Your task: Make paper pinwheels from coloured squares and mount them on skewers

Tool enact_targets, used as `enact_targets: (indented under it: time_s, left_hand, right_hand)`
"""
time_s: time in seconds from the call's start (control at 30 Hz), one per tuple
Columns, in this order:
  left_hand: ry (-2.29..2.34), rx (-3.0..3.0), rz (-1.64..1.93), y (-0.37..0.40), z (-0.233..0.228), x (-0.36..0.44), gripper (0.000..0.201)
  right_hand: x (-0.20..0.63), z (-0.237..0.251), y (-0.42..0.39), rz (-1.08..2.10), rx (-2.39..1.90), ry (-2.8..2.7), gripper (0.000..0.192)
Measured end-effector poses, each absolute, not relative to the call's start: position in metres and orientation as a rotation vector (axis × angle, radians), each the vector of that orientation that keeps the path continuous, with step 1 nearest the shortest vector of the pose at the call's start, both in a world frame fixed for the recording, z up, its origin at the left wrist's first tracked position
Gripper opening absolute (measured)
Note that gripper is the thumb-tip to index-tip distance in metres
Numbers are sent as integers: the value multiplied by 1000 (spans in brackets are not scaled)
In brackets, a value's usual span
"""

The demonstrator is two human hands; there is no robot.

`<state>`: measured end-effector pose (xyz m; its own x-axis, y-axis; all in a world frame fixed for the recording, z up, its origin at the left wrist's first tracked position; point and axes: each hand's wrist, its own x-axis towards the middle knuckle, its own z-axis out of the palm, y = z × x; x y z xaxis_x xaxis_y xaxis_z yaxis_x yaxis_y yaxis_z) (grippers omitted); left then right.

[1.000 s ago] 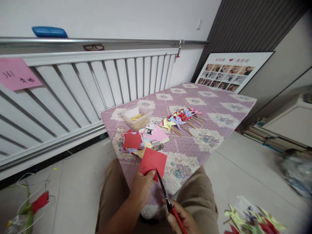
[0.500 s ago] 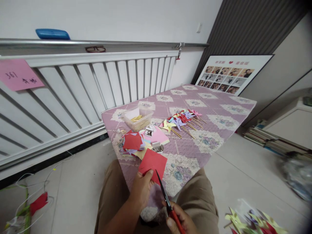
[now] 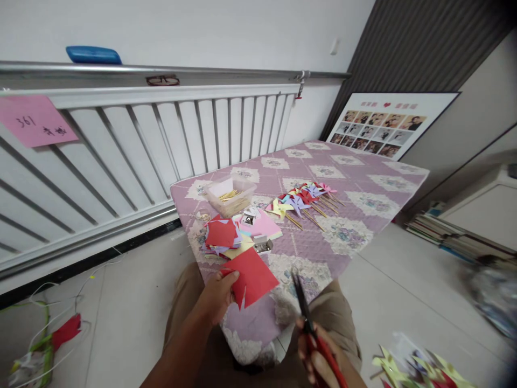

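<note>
Two hands, left hand (image 3: 218, 295) fingers pinching red paper square (image 3: 252, 276), right hand (image 3: 319, 358) clenched round scissors (image 3: 313, 331)

R hand (image 3: 321, 361) w/ scissors (image 3: 307, 318) pulled out of the red paper square (image 3: 252, 277) and shifted right; blades then stood clear of the sheet, apart from it. L hand (image 3: 218, 293) moved left and a bit up, turning the square; cut slit showed at its lower edge. Camera view drifted slightly.
</note>
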<state>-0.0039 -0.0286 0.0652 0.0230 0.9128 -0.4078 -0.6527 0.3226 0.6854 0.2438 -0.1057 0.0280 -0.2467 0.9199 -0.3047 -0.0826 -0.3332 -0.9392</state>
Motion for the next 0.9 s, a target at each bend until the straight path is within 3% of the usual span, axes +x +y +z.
enact_targets:
  time_s: [0.13,0.27,0.37,0.53,0.77,0.9]
  left_hand:
    - [1027,608,974,-37,69,-6,18]
    - [1063,865,814,-43,68,-7,15]
    - [1009,928,760,-45,66,-8,15]
    - [857,788,833,-46,66,-5,17]
    - [561,599,986,-53,63,13,56]
    - [553,459,1076,-60,50,37,43]
  right_hand:
    - [232,43,-88,1567,-1175,-908,57]
    - [210,65,-77,1610,-1147,-856,59]
    - [194,73,-75,1644,-1107,-860,49]
    - [176,71,-72,1630,-1050,-831,38]
    - [170,61,-63,1432,-1021,-698,33]
    - [165,63,-59,1312,-1078,-725,31]
